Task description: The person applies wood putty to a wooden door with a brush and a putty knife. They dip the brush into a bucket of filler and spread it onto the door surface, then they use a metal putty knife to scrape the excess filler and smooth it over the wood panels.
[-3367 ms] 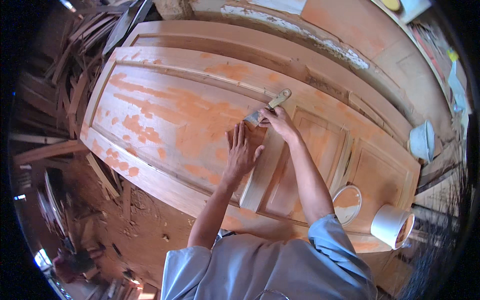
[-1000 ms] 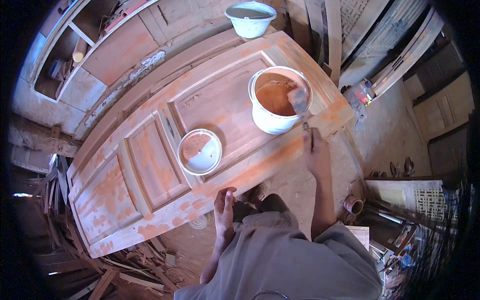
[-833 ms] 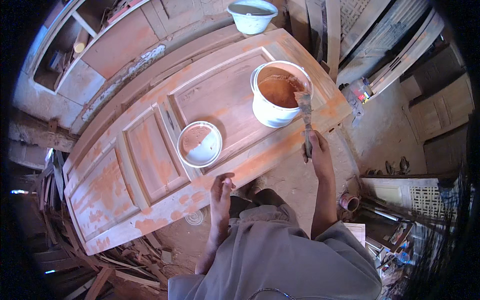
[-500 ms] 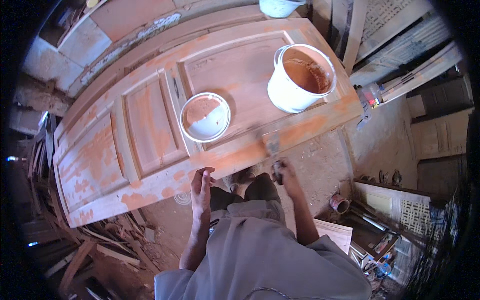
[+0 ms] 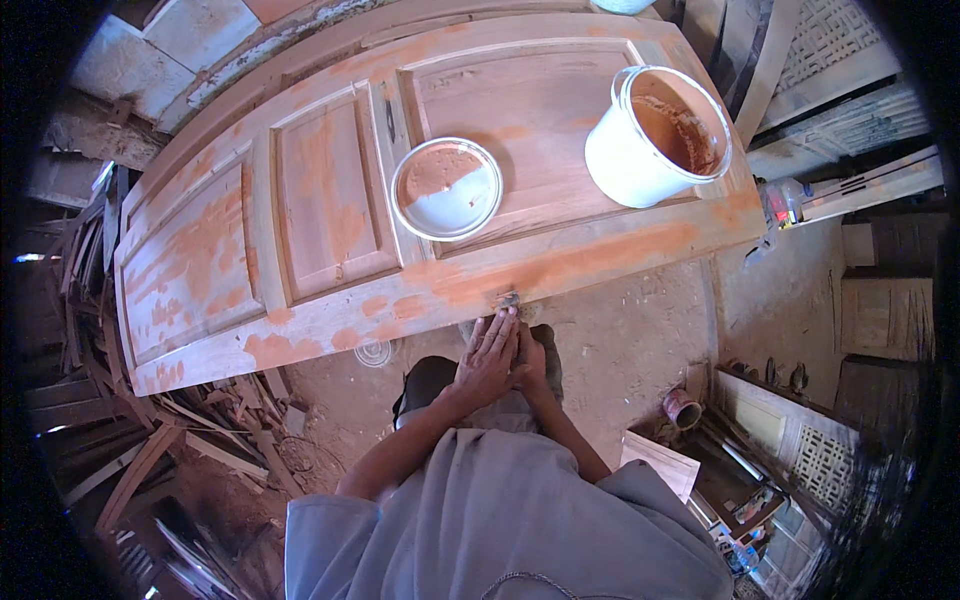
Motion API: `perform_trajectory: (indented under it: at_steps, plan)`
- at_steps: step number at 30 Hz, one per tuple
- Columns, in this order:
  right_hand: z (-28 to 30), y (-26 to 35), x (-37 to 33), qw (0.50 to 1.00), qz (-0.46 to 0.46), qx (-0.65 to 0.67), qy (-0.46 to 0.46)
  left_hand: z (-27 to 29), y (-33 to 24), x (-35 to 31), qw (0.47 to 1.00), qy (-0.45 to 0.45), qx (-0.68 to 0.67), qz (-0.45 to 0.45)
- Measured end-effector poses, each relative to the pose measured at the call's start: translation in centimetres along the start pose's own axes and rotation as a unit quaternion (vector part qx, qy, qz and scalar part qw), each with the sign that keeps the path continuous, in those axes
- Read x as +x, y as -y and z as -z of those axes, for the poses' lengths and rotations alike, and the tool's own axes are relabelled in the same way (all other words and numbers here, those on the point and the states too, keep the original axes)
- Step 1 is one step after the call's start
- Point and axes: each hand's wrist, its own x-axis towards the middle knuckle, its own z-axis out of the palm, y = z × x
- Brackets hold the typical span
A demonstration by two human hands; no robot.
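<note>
A wooden panel door (image 5: 520, 100) lies flat in front of me, smeared with orange-brown filler in patches. At its near edge my right hand (image 5: 530, 362) is closed round a putty knife (image 5: 510, 299), whose blade rests on the rail by a long orange streak. My left hand (image 5: 482, 362) lies against the right, its fingers stretched out flat toward the blade and partly covering the knife's handle. Beyond them on the door sits a round white lid (image 5: 468, 205) with filler on it. A white bucket (image 5: 622, 150) of orange-brown filler stands upright to the right.
Scrap timber (image 5: 215, 455) is heaped on the floor at the left. A reddish tin (image 5: 682, 408) lies near a lattice panel (image 5: 800, 410) and other boards at the lower right. More wooden frames (image 5: 790, 80) lean at the far right.
My left hand has come across to the right, against the right hand. The putty knife has moved left along the door's near edge. The door sits higher and further right in view.
</note>
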Motion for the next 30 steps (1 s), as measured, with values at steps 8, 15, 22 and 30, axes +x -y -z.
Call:
perform_trajectory:
  at_steps: [8,15,22,30]
  plan:
    - [-0.1,0.6,0.0,0.999,0.038,-0.026,0.004,-2.8,0.9,-0.5,0.998,-0.012,0.065,-0.018]
    - [-0.7,-2.2,-1.0,0.997,-0.03,-0.064,0.037,-4.0,1.1,-1.6,0.995,-0.044,0.072,-0.045]
    - [0.2,-1.3,-2.3,0.996,-0.053,-0.057,0.051,-6.9,1.9,-2.9,0.997,-0.027,0.056,-0.05]
    - [3.3,1.7,-4.5,0.999,0.044,-0.012,0.029,-2.6,-0.8,-3.5,0.99,-0.002,-0.075,-0.117]
